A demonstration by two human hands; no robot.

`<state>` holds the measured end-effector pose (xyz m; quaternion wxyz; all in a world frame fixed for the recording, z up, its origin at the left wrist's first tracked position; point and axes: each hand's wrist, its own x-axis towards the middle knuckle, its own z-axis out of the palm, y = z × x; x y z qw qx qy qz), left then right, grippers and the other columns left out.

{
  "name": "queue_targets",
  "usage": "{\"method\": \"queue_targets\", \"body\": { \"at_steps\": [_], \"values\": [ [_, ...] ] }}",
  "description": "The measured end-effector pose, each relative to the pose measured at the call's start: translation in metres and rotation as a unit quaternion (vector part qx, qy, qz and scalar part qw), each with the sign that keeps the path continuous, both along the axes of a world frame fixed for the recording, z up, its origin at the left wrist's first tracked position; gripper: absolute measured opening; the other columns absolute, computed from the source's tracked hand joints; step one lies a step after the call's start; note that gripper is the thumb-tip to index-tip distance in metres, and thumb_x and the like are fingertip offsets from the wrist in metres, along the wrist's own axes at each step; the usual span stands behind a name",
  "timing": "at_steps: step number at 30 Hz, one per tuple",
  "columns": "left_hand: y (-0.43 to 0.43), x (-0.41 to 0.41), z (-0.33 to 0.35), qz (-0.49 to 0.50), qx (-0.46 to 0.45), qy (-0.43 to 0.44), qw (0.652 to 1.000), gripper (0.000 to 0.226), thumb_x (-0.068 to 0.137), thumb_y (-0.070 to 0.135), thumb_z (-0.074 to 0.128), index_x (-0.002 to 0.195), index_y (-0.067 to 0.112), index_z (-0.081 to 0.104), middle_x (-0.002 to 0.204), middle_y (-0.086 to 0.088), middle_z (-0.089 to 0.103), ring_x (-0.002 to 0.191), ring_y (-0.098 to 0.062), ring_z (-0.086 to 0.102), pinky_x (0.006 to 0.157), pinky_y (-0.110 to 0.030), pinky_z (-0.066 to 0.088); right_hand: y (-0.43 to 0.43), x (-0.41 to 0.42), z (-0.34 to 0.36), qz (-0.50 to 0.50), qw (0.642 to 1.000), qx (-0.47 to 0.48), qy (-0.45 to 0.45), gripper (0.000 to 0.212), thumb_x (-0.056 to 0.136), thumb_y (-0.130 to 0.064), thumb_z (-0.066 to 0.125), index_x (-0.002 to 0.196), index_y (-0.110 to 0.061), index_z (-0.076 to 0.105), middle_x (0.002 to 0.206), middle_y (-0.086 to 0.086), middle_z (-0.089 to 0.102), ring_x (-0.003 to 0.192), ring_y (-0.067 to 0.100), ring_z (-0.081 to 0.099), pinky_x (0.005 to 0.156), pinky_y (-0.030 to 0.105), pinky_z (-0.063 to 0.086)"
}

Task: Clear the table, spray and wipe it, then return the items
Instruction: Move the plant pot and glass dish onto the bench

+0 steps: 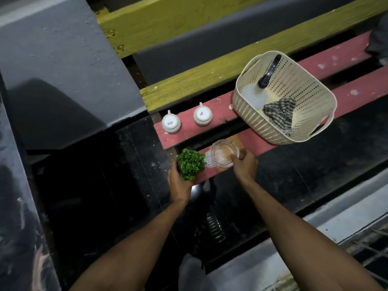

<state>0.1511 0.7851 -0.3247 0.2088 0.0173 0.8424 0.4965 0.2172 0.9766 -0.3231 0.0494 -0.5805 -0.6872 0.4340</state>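
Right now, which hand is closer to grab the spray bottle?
Probably the right hand: the basket holding the spray bottle is on that side. It must first release the glass dish; the left hand holds the plant.

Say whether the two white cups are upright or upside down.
Upside down: the left cup and right cup show their stamped bases.

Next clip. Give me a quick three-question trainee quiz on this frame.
1. True or false: both white cups stand upside down on the red plank.
2. Match the left hand and the right hand to what each holds: glass dish, green plant.
3. Fill in: the spray bottle and checked cloth lie in the ____.
Key: 1 true; 2 left hand with green plant, right hand with glass dish; 3 basket.
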Motion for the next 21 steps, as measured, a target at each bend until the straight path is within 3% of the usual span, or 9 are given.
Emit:
{"method": "queue_targets", "body": {
  "at_steps": [3, 5, 7, 10, 13, 16, 18, 21],
  "values": [
    [-0.01, 0.001, 0.016, -0.017, 0.021, -0.042, 0.999, 0.093, 0.055, 0.011, 0.098, 0.136, 0.012, 0.052, 0.123, -0.001, 0.068, 0.111, -0.014, 0.063, 0.091, -0.011, 0.05, -0.007, 0.006, 0.017, 0.009, 1.0, 0.013, -0.012, 0.041, 0.087, -0.013, 0.072, 0.123, 0.003, 0.059, 0.127, 0.022, 0.058, 0.122, 0.036, 0.053, 0.109, 0.046, 0.041],
    [-0.023, 0.0, 0.03, -0.044, 0.028, -0.056, 0.997, 0.094, 0.055, 0.001, 0.096, 0.135, 0.013, 0.049, 0.12, 0.005, 0.065, 0.111, -0.016, 0.062, 0.088, -0.007, 0.049, -0.017, 0.011, 0.035, 0.007, 1.0, 0.021, -0.01, 0.039, 0.088, -0.012, 0.07, 0.124, 0.001, 0.059, 0.13, 0.02, 0.053, 0.124, 0.036, 0.05, 0.11, 0.046, 0.039],
    [-0.037, -0.003, 0.05, -0.086, 0.009, -0.051, 0.995, 0.103, 0.054, -0.002, 0.095, 0.142, 0.011, 0.042, 0.129, 0.003, 0.058, 0.119, -0.018, 0.054, 0.098, -0.017, 0.046, -0.029, 0.016, 0.06, 0.007, 0.999, 0.033, -0.009, 0.036, 0.09, -0.013, 0.069, 0.123, -0.002, 0.059, 0.129, 0.017, 0.051, 0.124, 0.035, 0.051, 0.109, 0.047, 0.041],
    [-0.057, -0.01, 0.091, -0.139, -0.005, -0.044, 0.989, 0.112, 0.06, 0.009, 0.096, 0.152, 0.009, 0.034, 0.15, -0.009, 0.046, 0.137, -0.023, 0.044, 0.115, -0.039, 0.037, -0.048, 0.021, 0.105, 0.008, 0.997, 0.071, -0.016, 0.035, 0.091, -0.015, 0.067, 0.124, -0.006, 0.061, 0.126, 0.015, 0.054, 0.121, 0.033, 0.053, 0.102, 0.042, 0.045],
    [-0.058, -0.022, 0.135, -0.174, 0.027, -0.011, 0.984, 0.089, 0.067, 0.022, 0.093, 0.141, 0.025, 0.044, 0.142, -0.001, 0.05, 0.131, -0.012, 0.049, 0.109, -0.038, 0.044, -0.061, 0.024, 0.15, 0.01, 0.995, 0.1, 0.003, 0.034, 0.09, -0.014, 0.065, 0.124, -0.008, 0.061, 0.126, 0.012, 0.055, 0.121, 0.031, 0.053, 0.098, 0.039, 0.044],
    [-0.035, -0.036, 0.172, -0.224, 0.015, 0.025, 0.974, 0.077, 0.077, 0.032, 0.081, 0.144, 0.022, 0.045, 0.149, -0.007, 0.044, 0.136, -0.025, 0.045, 0.11, -0.05, 0.044, -0.06, 0.024, 0.184, 0.013, 0.991, 0.131, 0.033, 0.038, 0.087, -0.009, 0.067, 0.124, -0.006, 0.06, 0.129, 0.012, 0.056, 0.125, 0.03, 0.052, 0.104, 0.038, 0.042],
    [-0.009, -0.044, 0.189, -0.257, 0.017, 0.046, 0.965, 0.071, 0.079, 0.035, 0.074, 0.143, 0.023, 0.047, 0.148, -0.005, 0.045, 0.136, -0.023, 0.044, 0.11, -0.05, 0.042, -0.047, 0.024, 0.199, 0.013, 0.987, 0.151, 0.043, 0.041, 0.086, -0.01, 0.068, 0.126, -0.005, 0.06, 0.13, 0.013, 0.056, 0.126, 0.029, 0.052, 0.108, 0.038, 0.042],
    [0.044, -0.057, 0.197, -0.289, 0.025, 0.07, 0.954, 0.061, 0.083, 0.024, 0.076, 0.139, 0.018, 0.052, 0.143, -0.004, 0.05, 0.13, -0.021, 0.048, 0.104, -0.035, 0.04, -0.009, 0.023, 0.204, 0.01, 0.984, 0.171, 0.053, 0.044, 0.087, -0.012, 0.068, 0.129, -0.005, 0.058, 0.131, 0.012, 0.056, 0.125, 0.028, 0.053, 0.108, 0.041, 0.045]
  ]
}}
